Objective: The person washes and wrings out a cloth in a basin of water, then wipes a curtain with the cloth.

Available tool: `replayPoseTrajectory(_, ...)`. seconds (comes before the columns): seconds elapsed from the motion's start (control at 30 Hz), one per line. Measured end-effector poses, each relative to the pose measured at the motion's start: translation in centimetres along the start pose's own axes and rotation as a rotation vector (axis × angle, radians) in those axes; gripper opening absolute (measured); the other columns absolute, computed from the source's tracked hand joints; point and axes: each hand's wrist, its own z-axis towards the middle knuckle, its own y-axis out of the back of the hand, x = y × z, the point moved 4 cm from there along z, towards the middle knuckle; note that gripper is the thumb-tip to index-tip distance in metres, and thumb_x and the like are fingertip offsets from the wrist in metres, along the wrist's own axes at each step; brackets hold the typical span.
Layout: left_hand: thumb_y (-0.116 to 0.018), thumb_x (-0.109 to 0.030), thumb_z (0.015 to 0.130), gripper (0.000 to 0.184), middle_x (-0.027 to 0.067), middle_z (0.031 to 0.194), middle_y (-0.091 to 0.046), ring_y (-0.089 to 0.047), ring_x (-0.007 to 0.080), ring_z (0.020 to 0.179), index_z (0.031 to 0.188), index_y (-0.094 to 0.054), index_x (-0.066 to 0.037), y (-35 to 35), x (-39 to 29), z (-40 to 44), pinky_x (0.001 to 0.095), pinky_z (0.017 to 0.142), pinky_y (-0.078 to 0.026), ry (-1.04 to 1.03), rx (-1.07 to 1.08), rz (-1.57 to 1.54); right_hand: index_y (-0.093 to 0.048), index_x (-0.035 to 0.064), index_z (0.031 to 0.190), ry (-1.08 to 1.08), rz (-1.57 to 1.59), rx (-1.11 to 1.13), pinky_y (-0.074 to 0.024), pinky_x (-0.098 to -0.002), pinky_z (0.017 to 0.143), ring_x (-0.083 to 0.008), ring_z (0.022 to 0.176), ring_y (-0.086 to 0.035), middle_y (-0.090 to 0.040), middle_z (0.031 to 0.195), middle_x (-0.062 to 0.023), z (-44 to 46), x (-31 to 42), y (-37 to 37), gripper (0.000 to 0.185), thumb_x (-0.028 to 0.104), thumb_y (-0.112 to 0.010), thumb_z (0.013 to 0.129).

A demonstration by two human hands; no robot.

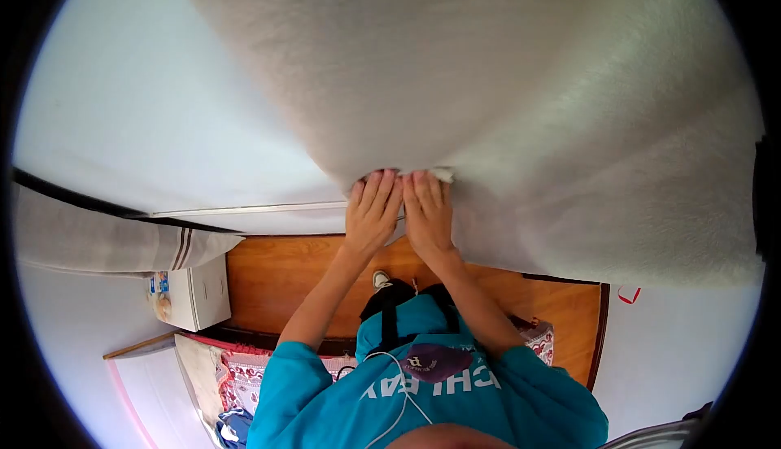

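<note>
A large cream, fleecy blanket fills the upper and right part of the head view, with soft folds running to the point where my hands meet. My left hand and my right hand are side by side at its near edge, backs of the hands toward me. Their fingers bend over a gathered bit of the edge, and a small bunched piece sticks out past my right fingertips. The thumbs are mostly hidden. To the left of my hands a smooth white surface shows beside the blanket.
Below are a wooden floor and my shoe. A white cabinet stands at left, near a pale striped cloth. Behind me lies a red-and-white patterned cloth. A red loop is at right.
</note>
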Motion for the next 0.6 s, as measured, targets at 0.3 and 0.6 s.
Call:
replayPoseTrajectory(0.3,-0.054,-0.017,0.093,0.035,0.0016,0.143,-0.054,-0.035,0.0235,0.143,0.126,-0.065,-0.013,-0.6,-4.9,7.1,0.0455,0.111,-0.031,-0.223,-0.27,-0.048,-0.056,-0.0038,0.126,-0.039,-0.053,-0.186,-0.0423,-0.0538,0.098,-0.0439,0.116,-0.052,-0.054,0.132,-0.0225,0.2,-6.7,4.4,0.042,0.0,-0.063,0.086)
replayPoseTrajectory(0.6,-0.056,-0.019,0.09,0.045,-0.0005,0.148,-0.05,-0.04,0.0223,0.14,0.133,-0.061,-0.012,-0.5,-8.0,7.5,0.0426,0.113,-0.03,-0.238,0.013,-0.055,-0.043,-0.0024,0.143,-0.146,0.014,0.049,-0.0294,-0.0557,0.112,-0.0437,0.136,-0.037,-0.037,0.151,-0.0236,-2.3,-8.5,6.6,0.055,0.003,-0.057,0.09)
